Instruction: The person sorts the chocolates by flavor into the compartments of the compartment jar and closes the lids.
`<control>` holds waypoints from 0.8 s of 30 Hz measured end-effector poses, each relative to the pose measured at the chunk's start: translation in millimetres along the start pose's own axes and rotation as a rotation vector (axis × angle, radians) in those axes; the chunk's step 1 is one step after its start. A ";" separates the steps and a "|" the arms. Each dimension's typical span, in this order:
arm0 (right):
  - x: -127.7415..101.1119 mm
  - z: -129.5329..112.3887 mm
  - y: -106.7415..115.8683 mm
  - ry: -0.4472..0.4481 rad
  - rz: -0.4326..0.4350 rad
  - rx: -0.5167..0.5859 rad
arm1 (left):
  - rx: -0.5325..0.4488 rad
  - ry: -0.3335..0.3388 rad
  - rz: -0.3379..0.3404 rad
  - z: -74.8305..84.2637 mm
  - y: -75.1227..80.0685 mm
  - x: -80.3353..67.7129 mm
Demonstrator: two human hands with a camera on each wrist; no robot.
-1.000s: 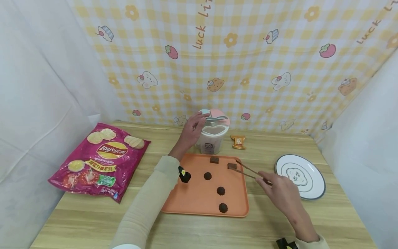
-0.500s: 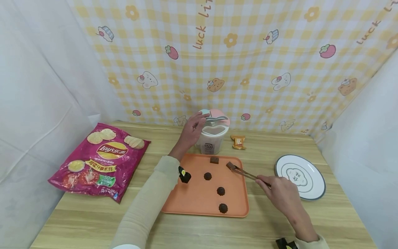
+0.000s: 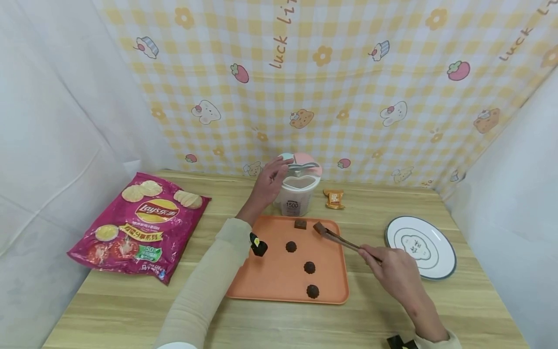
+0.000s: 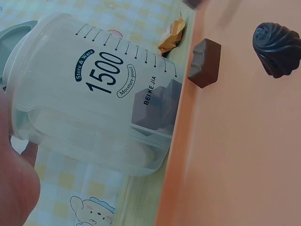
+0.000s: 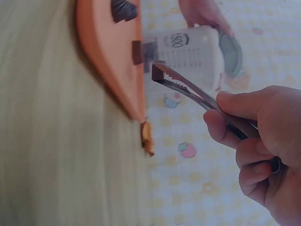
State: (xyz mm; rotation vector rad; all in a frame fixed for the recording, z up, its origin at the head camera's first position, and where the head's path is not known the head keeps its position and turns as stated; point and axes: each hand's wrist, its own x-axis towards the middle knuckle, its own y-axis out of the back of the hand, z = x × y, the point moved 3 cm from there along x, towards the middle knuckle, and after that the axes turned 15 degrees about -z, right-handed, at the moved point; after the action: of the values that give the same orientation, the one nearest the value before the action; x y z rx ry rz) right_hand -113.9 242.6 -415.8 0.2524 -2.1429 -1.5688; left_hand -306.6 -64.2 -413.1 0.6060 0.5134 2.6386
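My left hand (image 3: 269, 183) grips the clear 1500 container (image 3: 298, 196) at its rim, under the flipped-up pink and grey lid (image 3: 302, 165). The container (image 4: 94, 99) has brown pieces inside it. My right hand (image 3: 391, 274) holds thin tongs (image 3: 344, 241), and their tips pinch a square chocolate (image 3: 319, 228) just above the back of the orange tray (image 3: 279, 283). Another square chocolate (image 3: 300, 224) and three round ones (image 3: 309, 267) lie on the tray. In the right wrist view the tongs (image 5: 188, 88) point toward the container (image 5: 188, 49).
A crimson chips bag (image 3: 139, 225) lies at the left of the wooden table. A white plate (image 3: 440, 245) with a dark rim sits at the right. A small orange wrapped sweet (image 3: 334, 198) lies behind the tray, beside the container. Cloth walls close in the back and sides.
The tongs closed on the square chocolate at the tray's back right, lifted it and carried it a little left toward the container. My left hand stayed on the container.
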 end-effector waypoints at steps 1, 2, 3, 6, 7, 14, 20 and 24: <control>0.7 -2.1 3.0 0.023 0.022 0.008 | -0.001 0.001 0.001 0.3 0.1 -0.1; 1.5 -4.3 6.4 0.049 0.048 0.019 | 0.001 0.003 0.002 0.3 0.0 -0.2; 2.5 -6.8 10.2 0.075 0.074 0.031 | 0.002 0.006 0.002 0.4 0.0 -0.2; 6.2 -13.4 22.0 0.143 0.143 0.071 | 0.007 0.006 -0.002 0.9 -0.1 -0.1; 7.7 -15.3 25.9 0.158 0.161 0.087 | 0.009 0.007 -0.003 0.8 -0.2 0.0; 24.0 -21.2 47.8 0.179 0.237 0.166 | 0.006 0.006 0.002 3.0 0.0 0.0; 43.7 -22.8 50.6 0.180 0.240 0.152 | -0.004 0.011 0.004 3.6 0.0 -0.7; 55.6 -24.5 46.5 0.183 0.241 0.124 | -0.006 0.007 0.003 2.3 -0.2 -0.2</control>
State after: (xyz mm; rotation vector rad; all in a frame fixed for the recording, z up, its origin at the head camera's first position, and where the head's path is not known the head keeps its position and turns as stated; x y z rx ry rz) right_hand -145.1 214.3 -351.9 0.1627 -2.0447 -1.2327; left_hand -305.3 -63.6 -411.3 0.5958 0.5065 2.6449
